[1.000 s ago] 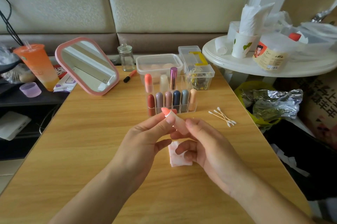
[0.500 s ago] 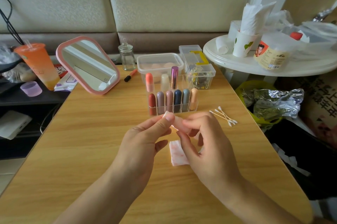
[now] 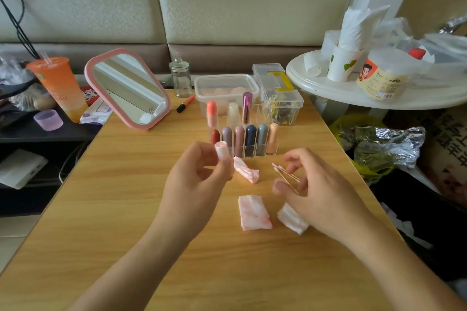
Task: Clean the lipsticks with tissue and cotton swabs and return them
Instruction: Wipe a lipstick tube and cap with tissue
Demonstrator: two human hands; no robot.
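While the left hand point(image 3: 199, 184) curls round a pale lipstick point(image 3: 220, 151) with a pink-smeared end, held just in front of the clear organiser point(image 3: 242, 155), the right hand point(image 3: 321, 194) hovers with bent, spread fingers over the cotton swabs point(image 3: 285, 174) on the wooden surface point(image 3: 126, 209); whether it pinches a swab I cannot tell. The organiser holds 9 capped lipsticks point(image 3: 238, 137) upright: 6 in front, dark red, mauve, dusty pink, navy, grey-blue and peach, and 3 behind, coral, cream and metallic purple. Behind it a lidded clear box point(image 3: 226, 83) contains rounded peach pieces, and the smaller clear box point(image 3: 285, 106) beside it holds a tangle of small yellow and dark items. 3 tissues lie near the hands: a crumpled stained tissue point(image 3: 246, 171), a folded stained tissue point(image 3: 254, 213) and a white folded tissue point(image 3: 292, 219) partly under the right hand. On the round side table point(image 3: 328, 93) a leaf-printed paper cup point(image 3: 343, 65) holds white folded sheets; the tub point(image 3: 381, 78) next to it carries a cartoon face on an orange and cream label, its writing too small to read
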